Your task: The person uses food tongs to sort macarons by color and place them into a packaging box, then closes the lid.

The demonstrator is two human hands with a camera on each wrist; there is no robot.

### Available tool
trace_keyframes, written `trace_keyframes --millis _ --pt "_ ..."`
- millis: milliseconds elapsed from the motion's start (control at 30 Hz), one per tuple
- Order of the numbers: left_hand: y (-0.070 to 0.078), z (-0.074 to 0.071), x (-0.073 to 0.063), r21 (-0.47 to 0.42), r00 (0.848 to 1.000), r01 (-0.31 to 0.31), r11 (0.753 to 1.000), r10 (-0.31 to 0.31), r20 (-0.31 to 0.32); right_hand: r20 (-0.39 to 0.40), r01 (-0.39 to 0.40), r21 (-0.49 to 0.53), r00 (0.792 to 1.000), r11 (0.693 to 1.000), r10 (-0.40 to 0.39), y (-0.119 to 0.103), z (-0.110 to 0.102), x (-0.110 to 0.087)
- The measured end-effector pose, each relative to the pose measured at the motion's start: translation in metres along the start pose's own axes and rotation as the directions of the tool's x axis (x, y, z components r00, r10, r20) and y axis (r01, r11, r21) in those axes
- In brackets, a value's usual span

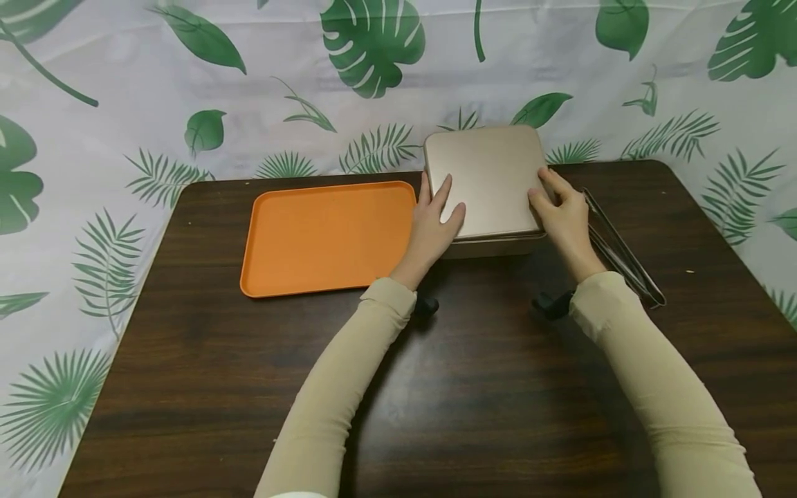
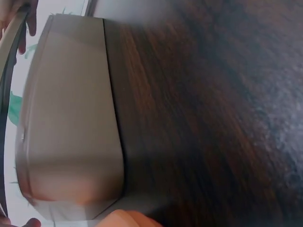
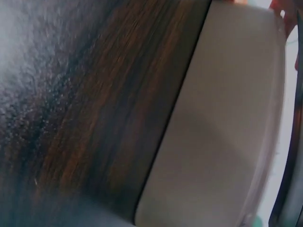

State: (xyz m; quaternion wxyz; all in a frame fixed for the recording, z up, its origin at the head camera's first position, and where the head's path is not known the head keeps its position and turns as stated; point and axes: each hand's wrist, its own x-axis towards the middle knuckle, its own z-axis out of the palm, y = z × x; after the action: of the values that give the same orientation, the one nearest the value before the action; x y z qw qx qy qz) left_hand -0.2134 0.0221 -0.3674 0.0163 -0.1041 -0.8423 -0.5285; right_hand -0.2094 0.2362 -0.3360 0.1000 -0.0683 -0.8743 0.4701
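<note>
A square, champagne-coloured metal lid (image 1: 488, 183) is held over a matching tin box (image 1: 498, 247) toward the back of the table. My left hand (image 1: 429, 228) grips the lid's left side, fingers spread along the edge. At the opposite side, my right hand (image 1: 565, 218) holds the lid by its edge, thumb and fingers near the rim. In the left wrist view, a gap separates the raised lid (image 2: 5, 71) from the box wall (image 2: 71, 104). The right wrist view also shows the box (image 3: 213, 118) standing on the table. The box's inside is hidden.
An orange tray (image 1: 330, 238) lies left of the box, close beside it. Metal tongs (image 1: 625, 259) lie to the right, partly behind my right hand. The dark wooden table (image 1: 473, 387) backs onto a leaf-patterned cloth (image 1: 261, 131).
</note>
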Motion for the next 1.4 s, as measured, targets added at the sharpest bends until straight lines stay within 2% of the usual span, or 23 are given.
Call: trace_keyframes --millis 267,500,700,900,1033,1133,1267,1400 --pt "-0.004 0.009 0.005 -0.006 0.998 0.068 0.998 -0.068 0.012 0.001 -0.082 -0.030 0.997 0.996 0.082 0.011 0.005 0.010" --pt "-0.005 0.012 0.007 0.012 0.996 0.084 0.996 -0.084 -0.010 0.020 -0.128 -0.065 0.991 0.990 0.130 0.018 0.010 0.012" --pt "-0.008 0.012 0.008 0.050 0.993 0.122 0.991 -0.121 -0.008 0.023 -0.067 -0.077 0.997 0.995 0.069 0.023 0.015 0.013" --pt "-0.012 0.011 0.010 0.101 0.992 0.128 0.987 -0.128 0.000 0.032 -0.038 -0.080 0.999 0.996 0.040 0.025 0.018 0.013" --pt "-0.012 0.010 0.011 0.148 0.990 0.142 0.979 -0.144 0.008 0.017 0.009 -0.142 1.000 0.990 -0.007 0.026 0.019 0.015" --pt "-0.012 0.009 0.012 0.206 0.989 0.140 0.969 -0.147 0.019 0.036 0.048 -0.211 0.999 0.976 -0.041 0.026 0.021 0.016" --pt "-0.011 0.007 0.013 0.305 0.990 0.110 0.946 -0.133 0.054 0.106 0.087 -0.297 0.993 0.951 -0.058 0.023 0.022 0.018" --pt "-0.010 0.006 0.015 0.386 0.987 0.084 0.918 -0.130 0.095 0.190 0.141 -0.390 0.979 0.910 -0.071 0.020 0.021 0.020"
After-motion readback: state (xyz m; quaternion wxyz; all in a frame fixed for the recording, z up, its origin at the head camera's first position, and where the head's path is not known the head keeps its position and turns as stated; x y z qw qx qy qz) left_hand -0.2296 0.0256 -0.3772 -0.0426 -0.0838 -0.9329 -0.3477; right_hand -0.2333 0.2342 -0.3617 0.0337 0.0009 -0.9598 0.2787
